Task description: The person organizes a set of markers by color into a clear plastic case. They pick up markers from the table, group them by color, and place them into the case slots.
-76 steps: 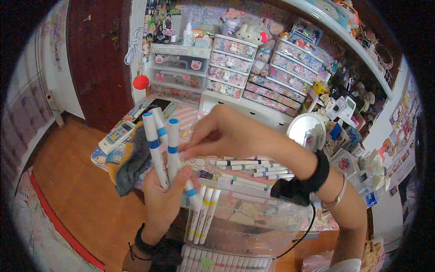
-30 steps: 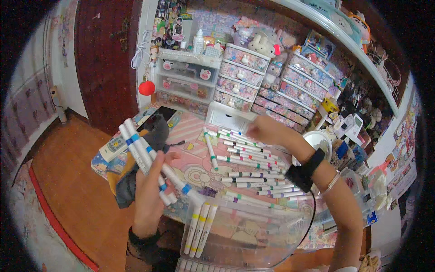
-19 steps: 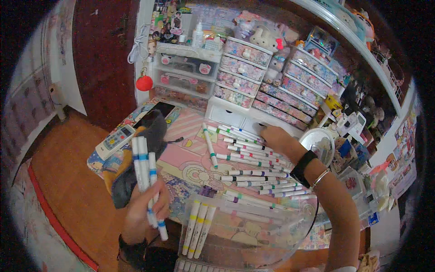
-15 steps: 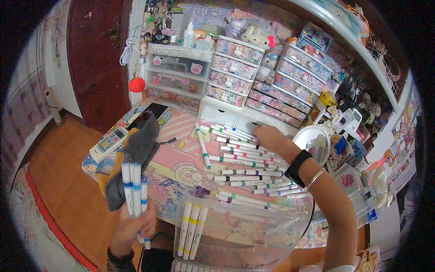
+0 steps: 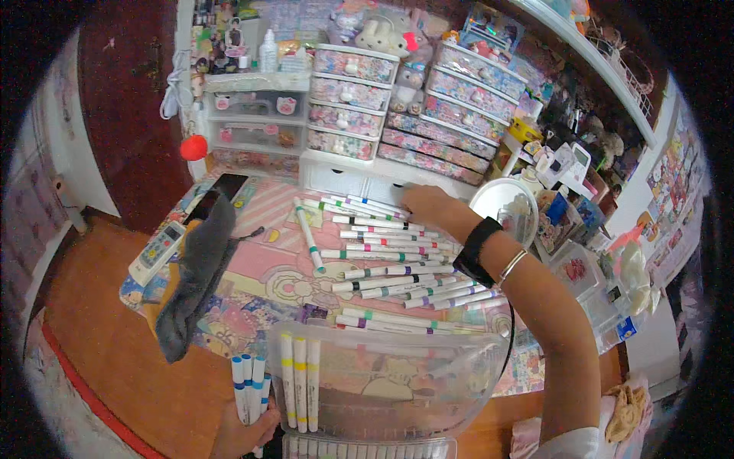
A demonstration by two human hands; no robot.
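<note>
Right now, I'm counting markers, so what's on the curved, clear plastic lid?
On the lid, toward the left, lie three yellow-banded white markers; whatever is behind them is covered.

head: left fisheye worn on my head | facing: down and forward over the surface | range: near, my left hand and right hand in frame

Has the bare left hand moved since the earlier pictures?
Yes: the bare left hand has moved down, farther below the white rectangular remote control.
</note>
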